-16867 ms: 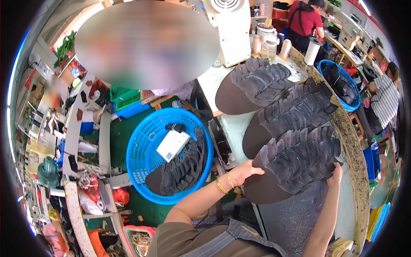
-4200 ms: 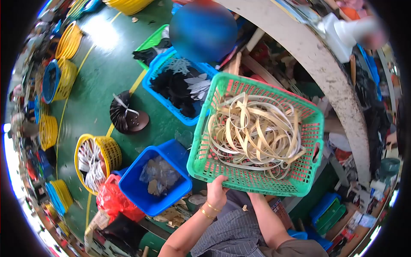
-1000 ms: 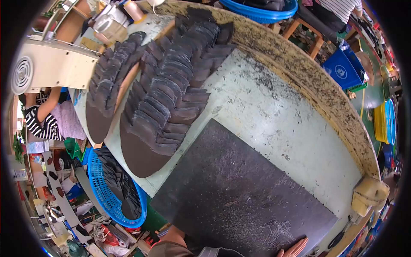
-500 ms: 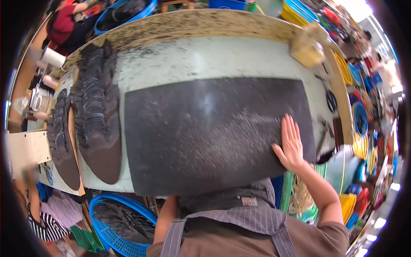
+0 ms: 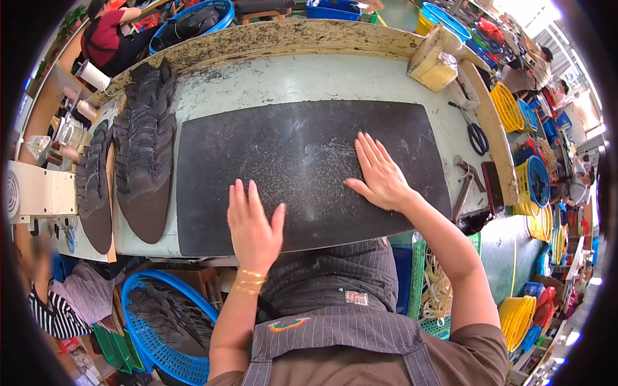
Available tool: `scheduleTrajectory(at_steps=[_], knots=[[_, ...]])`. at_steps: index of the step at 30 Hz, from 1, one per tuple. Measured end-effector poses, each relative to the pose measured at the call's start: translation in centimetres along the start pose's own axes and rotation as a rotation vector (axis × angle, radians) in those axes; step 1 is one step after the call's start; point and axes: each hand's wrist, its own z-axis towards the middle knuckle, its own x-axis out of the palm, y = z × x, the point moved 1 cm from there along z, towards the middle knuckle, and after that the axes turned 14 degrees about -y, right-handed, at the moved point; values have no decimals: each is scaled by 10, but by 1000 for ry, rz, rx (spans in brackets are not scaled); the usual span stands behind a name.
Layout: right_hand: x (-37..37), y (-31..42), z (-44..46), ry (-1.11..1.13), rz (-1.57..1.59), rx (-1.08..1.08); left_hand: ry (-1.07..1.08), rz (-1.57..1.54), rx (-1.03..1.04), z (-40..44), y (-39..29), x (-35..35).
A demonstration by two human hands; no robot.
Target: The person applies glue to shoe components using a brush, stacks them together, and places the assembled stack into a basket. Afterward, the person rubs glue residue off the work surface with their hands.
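A large dark rectangular sheet [image 5: 309,225] lies on the worktable, its middle scuffed and strewn with pale specks. Over its front left part is my left hand [image 5: 252,225], fingers stretched out and holding nothing; gold bangles circle the wrist. My right hand [image 5: 381,175] rests flat on the sheet right of its middle, thumb spread and nothing in its grasp. To the left lie a long overlapping stack of dark, rounded pieces [image 5: 143,206] and a narrower stack [image 5: 95,212], with a thin wooden strip between them.
Black-handled scissors [image 5: 477,138], a hammer [image 5: 463,190] and a yellowish block [image 5: 438,69] are along the right side. A wooden rim [image 5: 283,42] borders the back. Thread spools [image 5: 93,76] stand left. A blue basket [image 5: 138,334] of dark pieces sits below. Other people are nearby.
My left hand has come up from below the sheet's front edge and is over its surface. My right hand has moved left and farther in from the right edge. The view has shifted.
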Motion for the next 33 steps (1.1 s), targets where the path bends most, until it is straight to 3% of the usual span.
scheduleTrajectory(at_steps=[3,8,17,25,27,29,33], knots=[[30,-19,49,-104,10,21,86,117,-21,4,-1,15],[61,-19,111,-307,28,272,96,127,-40,-1,4,16],[-21,88,-73,9,83,-1,137,198,-5,-4,3,16],[22,49,46,-2,29,-196,196,143,-6,-1,-1,8],[46,32,92,-104,20,-124,193,149,-8,0,-2,8],[72,15,147,-245,51,104,173,147,2,-2,0,7],[64,33,117,-266,49,70,157,148,1,-2,4,9]])
